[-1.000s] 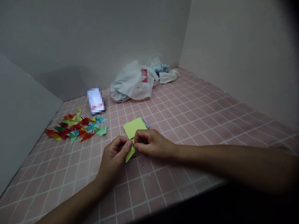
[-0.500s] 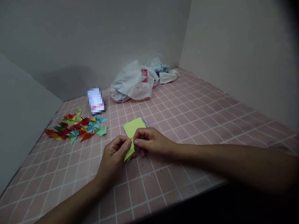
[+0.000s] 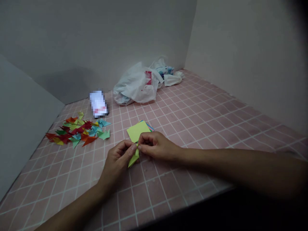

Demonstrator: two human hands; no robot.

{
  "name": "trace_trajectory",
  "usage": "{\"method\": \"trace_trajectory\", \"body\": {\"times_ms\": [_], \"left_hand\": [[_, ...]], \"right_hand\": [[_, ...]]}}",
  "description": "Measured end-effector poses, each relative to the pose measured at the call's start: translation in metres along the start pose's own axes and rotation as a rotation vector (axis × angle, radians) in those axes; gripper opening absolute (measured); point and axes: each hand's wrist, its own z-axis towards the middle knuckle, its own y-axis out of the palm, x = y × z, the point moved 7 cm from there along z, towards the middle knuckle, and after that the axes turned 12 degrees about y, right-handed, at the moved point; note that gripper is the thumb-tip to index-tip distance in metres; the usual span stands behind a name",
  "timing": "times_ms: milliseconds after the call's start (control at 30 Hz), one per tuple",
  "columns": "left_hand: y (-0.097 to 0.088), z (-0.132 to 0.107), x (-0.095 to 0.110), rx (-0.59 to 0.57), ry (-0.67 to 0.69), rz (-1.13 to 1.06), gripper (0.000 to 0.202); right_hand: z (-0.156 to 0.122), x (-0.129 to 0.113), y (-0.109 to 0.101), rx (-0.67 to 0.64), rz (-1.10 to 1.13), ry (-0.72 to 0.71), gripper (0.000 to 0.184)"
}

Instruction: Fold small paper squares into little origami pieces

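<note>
A small folded piece of yellow-green paper (image 3: 133, 158) is pinched between both hands just above the pink checked table (image 3: 197, 118). My left hand (image 3: 117, 160) grips its left side with thumb and fingers closed. My right hand (image 3: 156, 146) pinches its top from the right. Just behind the hands lies a small stack of square coloured sheets (image 3: 139, 131), yellow-green on top.
A heap of several folded paper pieces (image 3: 77, 130) in red, green, blue and yellow lies at the left. A small blurred white packet (image 3: 98, 104) stands behind it. A crumpled white plastic bag (image 3: 139, 84) sits at the back by the grey walls.
The hands stay in place. The fingers have shifted slightly on the folded paper, which has tilted a little between the frames.
</note>
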Motion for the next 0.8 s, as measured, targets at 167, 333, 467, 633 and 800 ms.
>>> {"method": "trace_trajectory", "body": {"times_ms": [167, 333, 467, 633, 800], "left_hand": [[0.001, 0.001, 0.001, -0.006, 0.029, 0.032, 0.02], [0.001, 0.002, 0.006, -0.022, 0.051, 0.071, 0.019], [0.002, 0.003, 0.005, -0.047, 0.02, 0.052, 0.02], [0.008, 0.002, -0.002, -0.087, -0.098, -0.045, 0.024], [0.01, 0.001, -0.005, -0.117, -0.139, -0.085, 0.025]], "right_hand": [[0.0, 0.0, 0.001, 0.005, 0.002, -0.006, 0.013], [-0.001, -0.002, 0.0, 0.012, -0.019, -0.004, 0.014], [0.0, 0.0, 0.002, -0.024, 0.021, 0.028, 0.013], [0.001, 0.003, 0.004, -0.098, 0.133, 0.088, 0.009], [0.001, -0.001, 0.002, -0.137, 0.197, 0.088, 0.01]]}}
